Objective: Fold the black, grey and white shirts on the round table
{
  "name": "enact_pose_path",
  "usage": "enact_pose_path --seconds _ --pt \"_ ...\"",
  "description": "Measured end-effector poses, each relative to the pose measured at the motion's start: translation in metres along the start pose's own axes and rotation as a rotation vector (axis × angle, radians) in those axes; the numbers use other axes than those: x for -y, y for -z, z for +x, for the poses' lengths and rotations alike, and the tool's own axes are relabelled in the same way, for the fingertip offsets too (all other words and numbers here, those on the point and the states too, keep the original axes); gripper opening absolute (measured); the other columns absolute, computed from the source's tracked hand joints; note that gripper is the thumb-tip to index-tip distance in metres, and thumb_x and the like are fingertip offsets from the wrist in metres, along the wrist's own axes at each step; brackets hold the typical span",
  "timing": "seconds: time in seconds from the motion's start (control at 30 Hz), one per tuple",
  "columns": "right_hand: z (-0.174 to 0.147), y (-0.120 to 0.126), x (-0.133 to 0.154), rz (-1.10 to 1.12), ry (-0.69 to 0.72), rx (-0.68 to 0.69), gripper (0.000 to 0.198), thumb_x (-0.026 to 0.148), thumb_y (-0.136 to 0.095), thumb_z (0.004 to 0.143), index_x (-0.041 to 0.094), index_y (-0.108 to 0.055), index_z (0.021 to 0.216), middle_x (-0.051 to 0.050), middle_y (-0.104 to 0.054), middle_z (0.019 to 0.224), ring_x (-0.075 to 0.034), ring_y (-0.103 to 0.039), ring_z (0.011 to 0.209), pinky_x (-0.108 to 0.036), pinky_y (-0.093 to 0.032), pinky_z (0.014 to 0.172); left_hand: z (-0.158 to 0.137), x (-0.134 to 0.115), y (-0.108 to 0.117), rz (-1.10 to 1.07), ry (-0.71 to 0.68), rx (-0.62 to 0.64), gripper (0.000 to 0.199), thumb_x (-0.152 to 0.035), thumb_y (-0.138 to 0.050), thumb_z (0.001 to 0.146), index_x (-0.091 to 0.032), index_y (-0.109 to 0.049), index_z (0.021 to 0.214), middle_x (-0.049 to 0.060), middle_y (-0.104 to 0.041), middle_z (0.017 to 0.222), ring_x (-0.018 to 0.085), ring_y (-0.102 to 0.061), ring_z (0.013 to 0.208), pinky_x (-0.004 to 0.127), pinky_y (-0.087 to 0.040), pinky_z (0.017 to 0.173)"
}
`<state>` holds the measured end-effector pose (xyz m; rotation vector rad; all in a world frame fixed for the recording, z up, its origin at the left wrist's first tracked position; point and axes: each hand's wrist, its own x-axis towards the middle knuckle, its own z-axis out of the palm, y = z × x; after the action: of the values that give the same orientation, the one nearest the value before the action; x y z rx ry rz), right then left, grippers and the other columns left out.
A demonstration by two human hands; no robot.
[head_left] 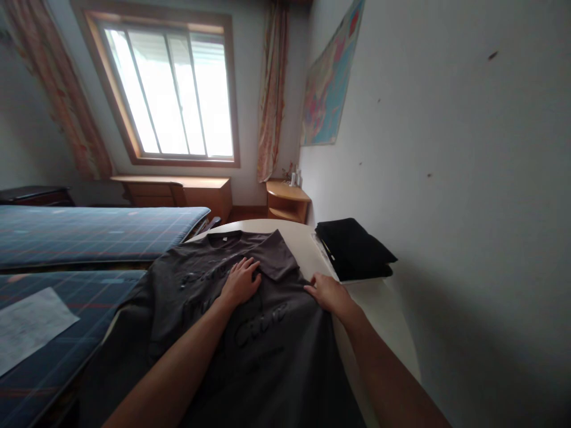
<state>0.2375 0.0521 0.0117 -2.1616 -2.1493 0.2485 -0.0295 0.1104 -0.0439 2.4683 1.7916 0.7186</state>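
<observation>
A dark grey T-shirt [267, 356] with raised lettering on its front lies spread on a pale table, its collar at the far end. Its lower part runs out of view toward me, and its left side drapes past the table's edge. My left hand [241, 282] rests flat on the chest of the shirt, fingers apart. At the shirt's right edge, just below the sleeve, my right hand [328, 291] has its thumb and fingers closed on the fabric. The fingertips there are partly hidden.
Folded black clothes [352, 246] sit on the right of the white table [388, 315], near the wall. To the left are two blue plaid mattresses [98, 232], the nearer bearing a paper sheet [33, 324]. Beyond stand a desk [205, 190] and a corner shelf [288, 193].
</observation>
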Motion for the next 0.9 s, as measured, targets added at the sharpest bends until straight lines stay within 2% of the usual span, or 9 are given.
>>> enact_pose_path --seconds 0.13,0.2,0.33,0.53,0.73,0.9 --pt "0.004 -0.001 0.0 0.017 -0.001 -0.018 0.032 0.047 -0.055 0.094 0.021 -0.068 0.106 -0.011 -0.075 0.104 -0.025 -0.069 0.102 -0.03 -0.046 0.08 -0.005 -0.004 0.005 -0.047 -0.064 -0.02 0.042 -0.033 -0.047 0.095 -0.023 -0.063 0.133 0.007 -0.059 0.141 0.026 -0.051 0.134 0.043 -0.038 0.115" --pt "0.005 -0.001 0.003 0.022 -0.015 -0.019 0.039 0.055 -0.05 0.094 0.021 -0.069 0.099 -0.011 -0.075 0.101 -0.026 -0.07 0.1 -0.031 -0.046 0.079 -0.008 -0.008 0.008 -0.058 -0.096 0.001 0.041 -0.036 -0.045 0.097 -0.024 -0.064 0.131 0.007 -0.06 0.14 0.026 -0.055 0.13 0.041 -0.041 0.113" --pt "0.008 -0.004 0.009 0.049 -0.055 -0.079 0.048 0.06 -0.042 0.096 0.02 -0.07 0.099 -0.013 -0.075 0.099 -0.027 -0.071 0.098 -0.034 -0.048 0.08 -0.013 -0.011 0.008 -0.042 -0.101 0.06 0.047 -0.045 -0.048 0.096 -0.025 -0.06 0.136 0.01 -0.051 0.148 0.03 -0.046 0.138 0.048 -0.035 0.117" --pt "0.012 -0.015 0.02 0.138 -0.001 -0.126 0.038 0.043 -0.053 0.095 0.018 -0.067 0.12 -0.013 -0.075 0.109 -0.026 -0.07 0.104 -0.032 -0.049 0.086 -0.013 -0.013 0.005 -0.066 -0.11 0.073 0.046 -0.041 -0.05 0.094 -0.022 -0.06 0.135 0.009 -0.046 0.153 0.029 -0.035 0.146 0.046 -0.03 0.12" --pt "0.016 -0.022 0.032 0.517 0.114 -0.226 0.037 0.027 -0.054 0.094 0.014 -0.067 0.125 -0.01 -0.07 0.125 -0.019 -0.066 0.115 -0.025 -0.047 0.099 -0.012 -0.019 0.008 -0.087 -0.125 0.062 0.044 -0.037 -0.042 0.099 -0.02 -0.057 0.137 0.009 -0.053 0.147 0.026 -0.045 0.139 0.043 -0.033 0.118" --pt "0.012 -0.022 0.04 0.698 0.18 -0.285 0.042 0.019 -0.051 0.091 0.014 -0.064 0.13 -0.008 -0.069 0.128 -0.018 -0.064 0.118 -0.028 -0.045 0.105 -0.011 -0.027 0.012 -0.178 -0.225 0.01 0.049 -0.032 -0.037 0.101 -0.02 -0.045 0.148 0.007 -0.046 0.153 0.021 -0.04 0.142 0.039 -0.03 0.12"
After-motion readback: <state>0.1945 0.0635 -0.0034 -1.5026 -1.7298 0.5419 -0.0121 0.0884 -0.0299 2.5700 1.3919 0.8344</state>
